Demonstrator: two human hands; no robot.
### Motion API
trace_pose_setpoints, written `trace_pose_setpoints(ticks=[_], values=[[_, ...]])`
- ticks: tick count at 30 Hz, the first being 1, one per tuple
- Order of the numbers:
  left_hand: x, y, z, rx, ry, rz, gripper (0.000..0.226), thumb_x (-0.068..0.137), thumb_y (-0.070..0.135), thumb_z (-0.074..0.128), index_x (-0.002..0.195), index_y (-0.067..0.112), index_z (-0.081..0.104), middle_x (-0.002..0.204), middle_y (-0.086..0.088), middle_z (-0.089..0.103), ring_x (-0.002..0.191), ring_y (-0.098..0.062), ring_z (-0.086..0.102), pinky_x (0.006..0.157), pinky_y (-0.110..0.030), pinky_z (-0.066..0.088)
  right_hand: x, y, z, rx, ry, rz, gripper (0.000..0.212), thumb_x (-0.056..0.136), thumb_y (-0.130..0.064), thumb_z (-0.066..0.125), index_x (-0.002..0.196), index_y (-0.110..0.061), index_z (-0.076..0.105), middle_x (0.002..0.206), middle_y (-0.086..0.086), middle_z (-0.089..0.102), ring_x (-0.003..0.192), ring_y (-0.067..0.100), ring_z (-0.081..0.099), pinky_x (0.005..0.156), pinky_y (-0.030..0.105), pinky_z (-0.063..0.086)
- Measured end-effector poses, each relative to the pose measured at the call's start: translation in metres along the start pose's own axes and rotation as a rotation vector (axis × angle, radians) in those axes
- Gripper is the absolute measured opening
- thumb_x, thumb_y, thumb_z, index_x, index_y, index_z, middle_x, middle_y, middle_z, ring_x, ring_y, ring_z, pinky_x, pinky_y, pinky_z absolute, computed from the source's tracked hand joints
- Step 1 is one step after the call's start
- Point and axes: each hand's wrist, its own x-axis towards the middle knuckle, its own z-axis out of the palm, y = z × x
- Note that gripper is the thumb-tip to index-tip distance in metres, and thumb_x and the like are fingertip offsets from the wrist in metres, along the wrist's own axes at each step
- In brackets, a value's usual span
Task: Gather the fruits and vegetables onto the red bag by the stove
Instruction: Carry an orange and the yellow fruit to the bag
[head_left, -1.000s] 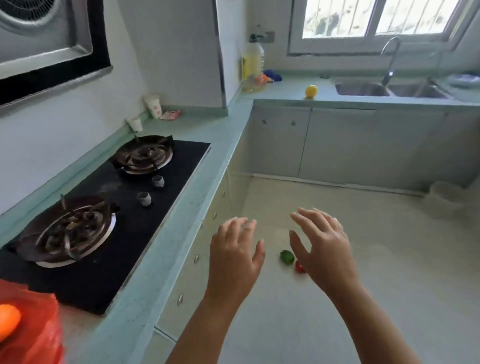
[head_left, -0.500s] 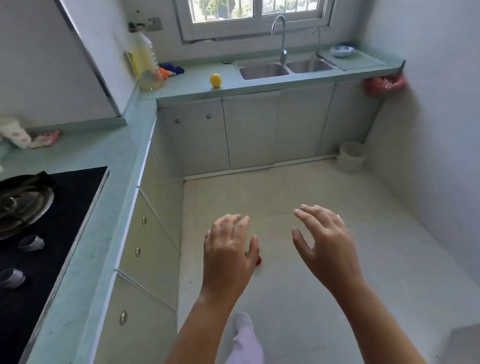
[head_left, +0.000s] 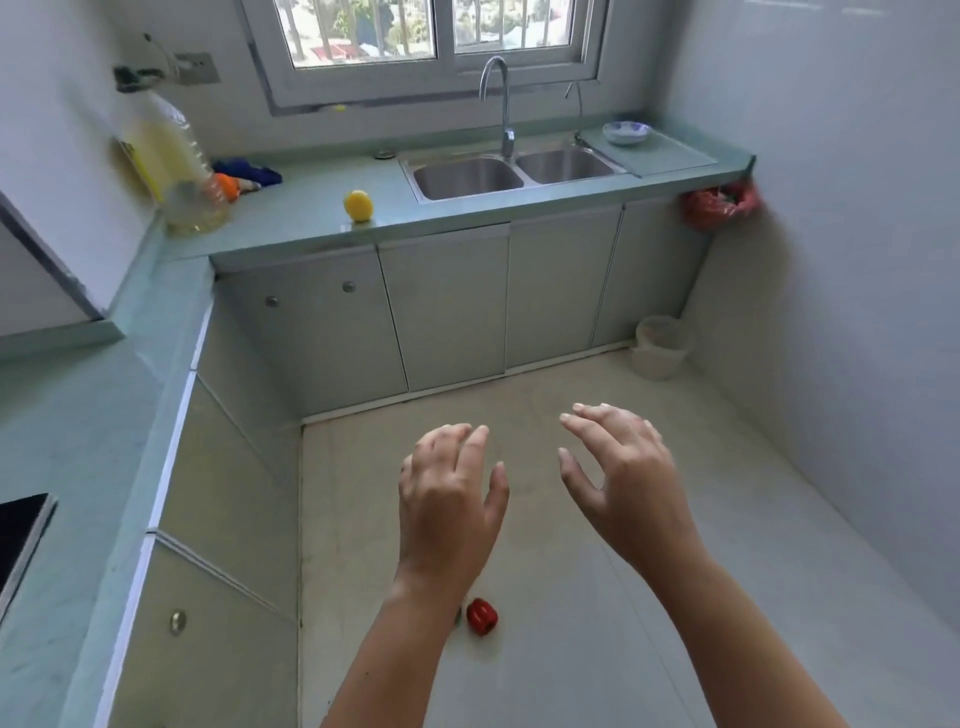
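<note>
A small red pepper (head_left: 482, 617) lies on the floor just right of my left forearm. A sliver of a green vegetable (head_left: 457, 615) peeks out beside it, mostly hidden by that arm. A yellow lemon (head_left: 358, 206) sits on the far counter left of the sink. An orange item (head_left: 226, 186) lies by the oil bottle. My left hand (head_left: 449, 499) and my right hand (head_left: 621, 475) hover above the floor, both empty with fingers spread. The red bag by the stove is out of view.
The double sink (head_left: 511, 171) with its tap is at the back under the window. A big oil bottle (head_left: 166, 161) stands in the counter corner. A white bin (head_left: 658, 347) sits on the floor at right, a red bag (head_left: 719, 203) hangs at the counter end. The stove edge (head_left: 21, 535) shows at left.
The view has swung right, away from the stove, and moved toward the sink counter. The red pepper now appears lower, beside my left forearm. Both hands stay open and empty.
</note>
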Motion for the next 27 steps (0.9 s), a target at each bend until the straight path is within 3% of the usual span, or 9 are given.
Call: trace_pose_setpoints(ticks=[13,27], values=[[0.135,-0.048,0.102,0.034,0.030,-0.022,0.039,0.081,0.031,0.046,0.105,0.008,0.066,0.104,-0.008,0.065,0.103,-0.022,0.048,0.082,-0.038,0.045,0.149,0.071,0.082,0.050,0.003,-0.030,0.039,0.080,-0.033,0.045,0.104,-0.011,0.066,0.108,0.008,0.066,0.104,0.030,0.059,0.085,0.056,0.046],[0.369,-0.046,0.218,0.075,0.113,-0.006,0.037,0.080,0.030,0.048,0.102,0.007,0.066,0.100,-0.008,0.065,0.098,-0.029,0.058,0.079,-0.043,0.049,0.390,0.181,0.123,0.033,0.026,-0.153,0.040,0.079,-0.034,0.046,0.103,-0.009,0.066,0.108,0.010,0.066,0.103,0.032,0.060,0.084,0.058,0.046]])
